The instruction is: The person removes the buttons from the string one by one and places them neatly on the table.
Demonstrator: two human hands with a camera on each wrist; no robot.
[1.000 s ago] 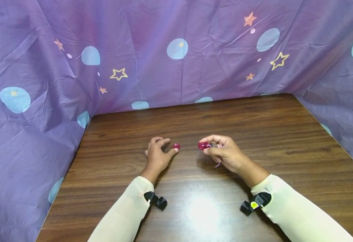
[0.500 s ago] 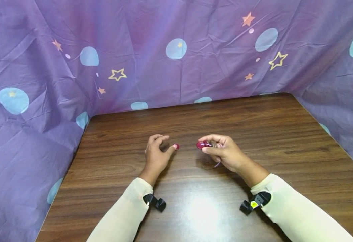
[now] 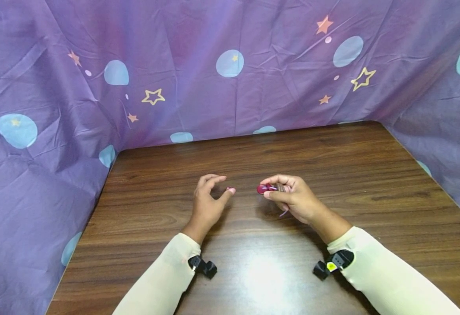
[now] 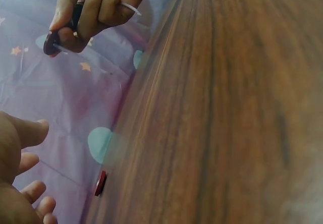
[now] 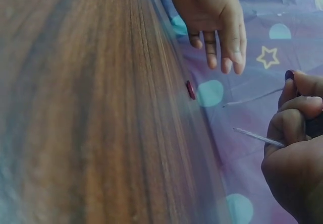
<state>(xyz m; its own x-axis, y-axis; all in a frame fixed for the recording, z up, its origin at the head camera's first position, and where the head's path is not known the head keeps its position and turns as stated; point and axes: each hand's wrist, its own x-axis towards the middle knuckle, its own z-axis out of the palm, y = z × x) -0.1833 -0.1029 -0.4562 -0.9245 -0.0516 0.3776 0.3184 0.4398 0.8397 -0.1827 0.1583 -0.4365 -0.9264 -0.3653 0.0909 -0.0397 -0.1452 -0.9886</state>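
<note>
In the head view, a round red disc, like a button, is mostly hidden behind the thumb tip of my left hand (image 3: 208,203). The left wrist view shows this red disc (image 4: 100,183) lying on the table, apart from the fingers, which are spread with nothing between them. My right hand (image 3: 294,199) is raised above the table and pinches red button-like discs (image 3: 261,189) between thumb and fingers. A thin pale lilac cord (image 5: 257,137) runs through the curled fingers, and its loose ends stick out. How many discs the right hand holds is hidden.
The dark wood-grain table (image 3: 155,258) carries a bright glare spot near its front. A purple curtain (image 3: 198,87) with stars and pale blue ovals hangs behind and at both sides. Black wrist cameras (image 3: 203,266) are strapped over the pale sleeves.
My left hand has moved slightly right and its fingers have spread, so the thumb now covers most of the disc on the table. The right hand keeps almost the same place and hold.
</note>
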